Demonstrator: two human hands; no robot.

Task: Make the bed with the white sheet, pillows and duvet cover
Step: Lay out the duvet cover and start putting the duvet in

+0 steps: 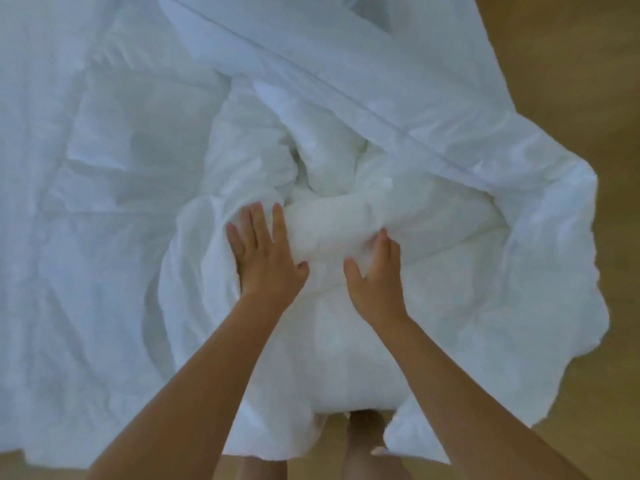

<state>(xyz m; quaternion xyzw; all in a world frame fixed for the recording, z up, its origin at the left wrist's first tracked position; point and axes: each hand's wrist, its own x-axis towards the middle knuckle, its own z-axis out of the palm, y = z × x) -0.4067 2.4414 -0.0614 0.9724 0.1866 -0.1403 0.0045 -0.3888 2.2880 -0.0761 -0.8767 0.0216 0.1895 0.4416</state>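
A white duvet (346, 174) lies bunched in the middle of the view, partly inside a thin white duvet cover (104, 202) that spreads flat to the left. My left hand (265, 252) rests flat on the cloth with its fingers straight. Just to its right, my right hand (375, 271) has its fingers sunk into a thick roll of the duvet, the thumb spread out to the left. A folded hem of the cover (311, 64) runs diagonally from the top middle to the right.
Wooden floor (571, 64) shows along the right side and at the bottom corners. The white bedding hangs over the near edge, and my legs (363, 445) stand against it at the bottom middle.
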